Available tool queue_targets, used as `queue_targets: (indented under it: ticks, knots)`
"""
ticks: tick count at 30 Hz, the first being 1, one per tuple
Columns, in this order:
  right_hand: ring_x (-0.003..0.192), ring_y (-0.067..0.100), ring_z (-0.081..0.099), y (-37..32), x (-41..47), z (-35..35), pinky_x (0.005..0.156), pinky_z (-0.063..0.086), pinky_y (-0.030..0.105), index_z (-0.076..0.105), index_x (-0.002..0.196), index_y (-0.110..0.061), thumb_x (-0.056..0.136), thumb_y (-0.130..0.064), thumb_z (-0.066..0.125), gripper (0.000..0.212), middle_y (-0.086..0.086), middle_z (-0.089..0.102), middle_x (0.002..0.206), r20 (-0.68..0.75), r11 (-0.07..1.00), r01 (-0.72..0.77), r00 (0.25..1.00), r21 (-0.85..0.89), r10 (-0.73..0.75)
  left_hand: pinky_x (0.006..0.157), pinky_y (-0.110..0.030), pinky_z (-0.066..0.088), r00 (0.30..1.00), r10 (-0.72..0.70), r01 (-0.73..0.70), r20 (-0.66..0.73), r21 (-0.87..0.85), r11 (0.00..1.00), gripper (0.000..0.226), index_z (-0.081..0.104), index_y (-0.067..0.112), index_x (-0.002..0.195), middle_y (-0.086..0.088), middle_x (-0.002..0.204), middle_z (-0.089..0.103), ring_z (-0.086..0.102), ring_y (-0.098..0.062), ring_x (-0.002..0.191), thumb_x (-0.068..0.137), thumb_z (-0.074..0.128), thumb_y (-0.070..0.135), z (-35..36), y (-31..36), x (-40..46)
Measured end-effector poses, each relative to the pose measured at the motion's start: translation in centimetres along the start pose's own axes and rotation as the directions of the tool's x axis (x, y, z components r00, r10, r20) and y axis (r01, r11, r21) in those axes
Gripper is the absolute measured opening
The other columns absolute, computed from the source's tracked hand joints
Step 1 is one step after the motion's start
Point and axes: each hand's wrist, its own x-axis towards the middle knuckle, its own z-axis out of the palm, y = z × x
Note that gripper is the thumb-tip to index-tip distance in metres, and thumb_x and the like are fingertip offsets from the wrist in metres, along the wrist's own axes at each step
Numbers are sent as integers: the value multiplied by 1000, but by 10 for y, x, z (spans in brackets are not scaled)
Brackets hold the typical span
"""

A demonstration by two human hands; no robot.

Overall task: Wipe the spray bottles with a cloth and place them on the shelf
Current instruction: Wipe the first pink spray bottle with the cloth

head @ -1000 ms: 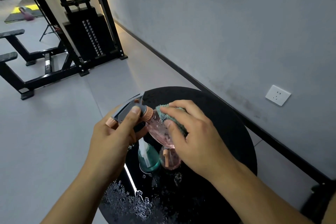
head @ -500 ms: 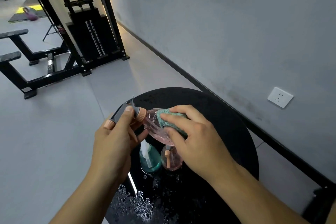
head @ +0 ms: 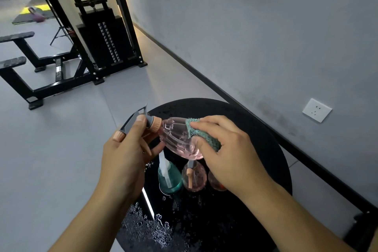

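Head view shows the left hand [head: 124, 161] gripping the pink spray bottle's [head: 178, 139] trigger head above the desk [head: 255, 129] while the right hand [head: 227, 149] presses the cloth [head: 202, 135] at its 3 o'clock side; rotating the bottle steadily should reach every face.

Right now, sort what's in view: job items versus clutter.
Job:
pink spray bottle, held by left hand
teal cloth in right hand
teal bottle
second pink bottle

Just around:
weight machine
wall socket
bench
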Motion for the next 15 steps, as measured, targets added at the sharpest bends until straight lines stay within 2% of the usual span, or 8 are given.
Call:
queue_targets:
  ticks: [6,10,12,15]
  knots:
    - [116,-9,53,3,-1,-2,94,46,3,69,132,-28,98,-24,68,33,-26,55,124,-12,999,-50,999,11,51,77,-43,67,1000,23,-23,-4,-15,1000,36,67,-6,122,-16,107,80,79,-27,104,106,59,25,-4,2,3]
    - [123,0,54,-1,-2,1,98,49,11,69,131,-28,99,-20,68,34,-22,54,129,17,1000,23,1000,-8,-22,88,-53,64,1000,11,-11,23,0,1000,28,71,0,115,-14,105,81,79,-26,104,105,61,24,0,-4,0]
    - [122,0,54,-1,-2,0,98,47,9,70,130,-30,98,-21,69,33,-23,54,128,23,999,24,999,-20,-24,92,-57,62,999,14,-14,40,7,1000,24,72,4,112,-15,107,80,78,-28,106,105,61,24,0,-5,0]
    - [117,-5,56,2,-1,-3,93,45,3,70,129,-28,98,-23,69,32,-24,56,124,-11,999,-43,999,31,43,90,-55,63,998,33,-33,60,-11,999,28,72,0,115,-18,112,79,77,-30,109,104,61,23,-4,-1,3]
